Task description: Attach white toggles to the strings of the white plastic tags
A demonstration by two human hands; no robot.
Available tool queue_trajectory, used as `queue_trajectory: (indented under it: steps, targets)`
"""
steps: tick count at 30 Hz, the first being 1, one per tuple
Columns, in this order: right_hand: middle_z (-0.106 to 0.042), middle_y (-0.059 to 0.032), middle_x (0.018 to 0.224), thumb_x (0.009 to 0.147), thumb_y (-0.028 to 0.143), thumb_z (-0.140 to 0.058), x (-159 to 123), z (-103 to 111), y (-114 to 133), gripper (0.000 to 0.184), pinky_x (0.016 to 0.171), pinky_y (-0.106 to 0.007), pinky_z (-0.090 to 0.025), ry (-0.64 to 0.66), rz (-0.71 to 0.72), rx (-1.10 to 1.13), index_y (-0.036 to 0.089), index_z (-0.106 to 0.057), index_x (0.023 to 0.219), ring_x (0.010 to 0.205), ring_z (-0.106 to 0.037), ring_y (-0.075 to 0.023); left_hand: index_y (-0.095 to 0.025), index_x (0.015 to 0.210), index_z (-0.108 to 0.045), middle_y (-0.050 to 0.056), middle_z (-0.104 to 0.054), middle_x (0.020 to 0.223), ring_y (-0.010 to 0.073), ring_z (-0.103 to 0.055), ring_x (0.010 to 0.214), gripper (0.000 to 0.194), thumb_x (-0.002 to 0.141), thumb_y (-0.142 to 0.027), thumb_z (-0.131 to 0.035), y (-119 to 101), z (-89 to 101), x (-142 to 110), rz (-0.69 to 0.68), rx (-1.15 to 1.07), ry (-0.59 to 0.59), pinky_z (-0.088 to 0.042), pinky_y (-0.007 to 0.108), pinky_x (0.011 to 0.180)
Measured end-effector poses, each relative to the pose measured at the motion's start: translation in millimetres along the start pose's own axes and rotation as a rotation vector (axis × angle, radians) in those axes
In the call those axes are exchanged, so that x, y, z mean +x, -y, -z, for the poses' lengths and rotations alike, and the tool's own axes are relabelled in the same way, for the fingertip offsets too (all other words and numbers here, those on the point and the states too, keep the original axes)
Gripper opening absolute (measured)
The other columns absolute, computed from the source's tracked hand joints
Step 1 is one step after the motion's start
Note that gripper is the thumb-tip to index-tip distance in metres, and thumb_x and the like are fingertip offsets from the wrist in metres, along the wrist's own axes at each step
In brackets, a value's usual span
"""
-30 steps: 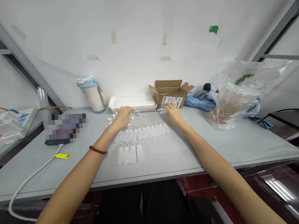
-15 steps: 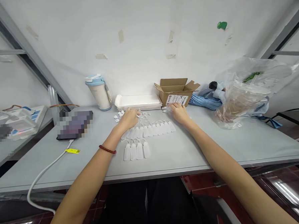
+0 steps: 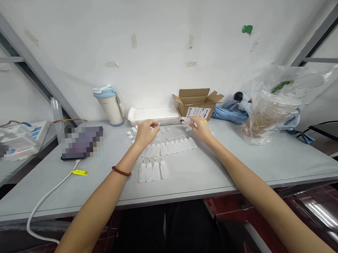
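My left hand is closed in a pinch at a small white end, above the pile of thin white cords; most of what it grips is hidden. Between the thumb and fingers of my right hand, a white translucent tag sticks out to the left, in front of the cardboard box. Small white round-headed pieces lie just left of my left hand. Below both hands, flat white tags with looped cords form a long row. A shorter row of tags lies nearer the table's front edge.
Along the wall stand a blue-lidded cup, a stack of white trays and an open cardboard box. A blue umbrella and a bagged plastic tub are on the right. A phone with a white cable lies left.
My right hand has lifted slightly, and a white tag now shows in its fingers. The left hand has shifted a little, staying over the cords. The whole view has moved slightly.
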State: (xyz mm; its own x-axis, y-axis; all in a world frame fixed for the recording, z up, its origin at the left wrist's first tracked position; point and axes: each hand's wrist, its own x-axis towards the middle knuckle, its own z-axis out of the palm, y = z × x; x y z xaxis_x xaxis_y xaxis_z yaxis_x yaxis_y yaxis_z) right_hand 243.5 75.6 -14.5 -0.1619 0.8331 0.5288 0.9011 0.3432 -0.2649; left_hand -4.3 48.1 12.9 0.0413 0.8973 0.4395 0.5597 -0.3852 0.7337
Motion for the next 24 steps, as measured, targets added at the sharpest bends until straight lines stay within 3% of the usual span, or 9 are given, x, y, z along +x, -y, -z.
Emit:
queue_trajectory:
  steps: [4,7,13,24]
  targets:
    - [-0.065,-0.0099,0.110,0.086,0.025,-0.048,-6.8,2.9,19.4,0.029,0.086,-0.036,-0.041,0.006,0.012,0.264,0.016,-0.060,0.111,0.101,-0.057,-0.0243,-0.012,0.071,-0.065,0.006,-0.066,0.073,0.0142,-0.059,0.068,0.019,0.065,-0.028,-0.071,-6.0,-2.1,-1.5,0.326,-0.703,0.076,-0.047,0.028,0.067]
    - [-0.066,-0.0092,0.106,0.089,0.031,-0.044,-13.4,5.1,34.8,0.028,0.081,-0.034,-0.043,0.034,0.056,0.361,0.017,-0.057,0.110,0.095,-0.059,-0.0232,-0.011,0.073,-0.066,0.006,-0.067,0.076,0.0112,-0.059,0.068,0.016,0.064,-0.023,-0.074,-7.3,-1.8,-1.4,0.441,-1.011,0.190,-0.047,0.024,0.065]
    - [-0.064,-0.0127,0.104,0.090,0.032,-0.041,-23.9,8.1,55.7,0.028,0.083,-0.036,-0.043,0.035,0.213,0.319,0.016,-0.054,0.110,0.097,-0.057,-0.0250,-0.010,0.072,-0.070,0.006,-0.068,0.074,0.0109,-0.061,0.069,0.008,0.067,-0.017,-0.072,-13.2,-1.2,-4.3,0.431,-1.041,0.259,-0.049,0.024,0.070]
    - [-0.063,-0.0121,0.103,0.091,0.031,-0.042,-26.9,10.3,66.3,0.026,0.082,-0.034,-0.044,0.026,0.242,0.366,0.016,-0.053,0.109,0.095,-0.057,-0.0234,-0.012,0.081,-0.065,0.003,-0.068,0.071,0.0079,-0.062,0.061,0.015,0.068,-0.010,-0.071,-16.6,1.4,-5.9,0.452,-1.050,0.237,-0.052,0.022,0.067]
